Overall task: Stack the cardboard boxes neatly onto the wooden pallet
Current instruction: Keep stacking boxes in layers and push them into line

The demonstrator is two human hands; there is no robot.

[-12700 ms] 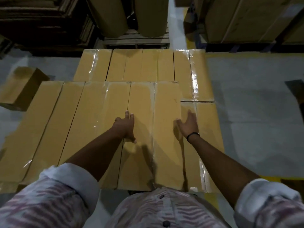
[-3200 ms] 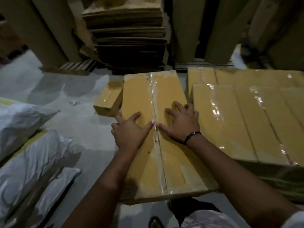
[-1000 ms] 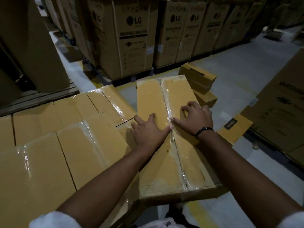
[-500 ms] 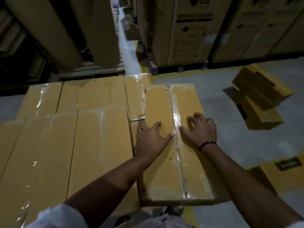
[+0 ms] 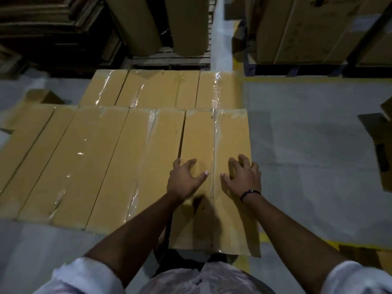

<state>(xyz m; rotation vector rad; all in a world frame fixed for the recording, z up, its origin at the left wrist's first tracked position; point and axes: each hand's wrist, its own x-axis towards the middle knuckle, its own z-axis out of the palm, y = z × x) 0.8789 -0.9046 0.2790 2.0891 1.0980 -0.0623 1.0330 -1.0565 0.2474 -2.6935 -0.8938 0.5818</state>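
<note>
Cardboard: tan, flat, long boxes with glossy clear tape down their top seams.
Box under the hands: one long box (image 5: 214,179) at the right end of the near row, its long axis running straight away from the person, near end overhanging toward the body, far end level with its neighbours' far ends.
Tape seam: runs lengthwise down the middle of that box, between the two hands.
Left hand (image 5: 184,180): spread open, palm down, fingers curled, pressing the top left of the seam; it grips nothing.
Right hand (image 5: 244,179): also spread, palm down, on the right half, its outer fingers at the box's right edge; a dark wristband (image 5: 250,193) sits on the wrist.
Near row (image 5: 84,162): about four boxes side by side counting the pressed one, all with long axes pointing away from the person; exact count unclear at the dim left edge.
Far row (image 5: 161,89): about three boxes, same direction, butted against the near row's far ends.
Pallet under the stack: hidden by the boxes.
Floor (image 5: 307,145): grey concrete with a yellow line at lower right.
Loose cartons: one small box (image 5: 42,96) on the floor at far left, another carton (image 5: 381,149) at the right edge.
Background: two large upright paper rolls (image 5: 186,24) on wooden slats; big cartons (image 5: 307,28) at upper right.
Sleeves: pale, rolled up on both arms.
</note>
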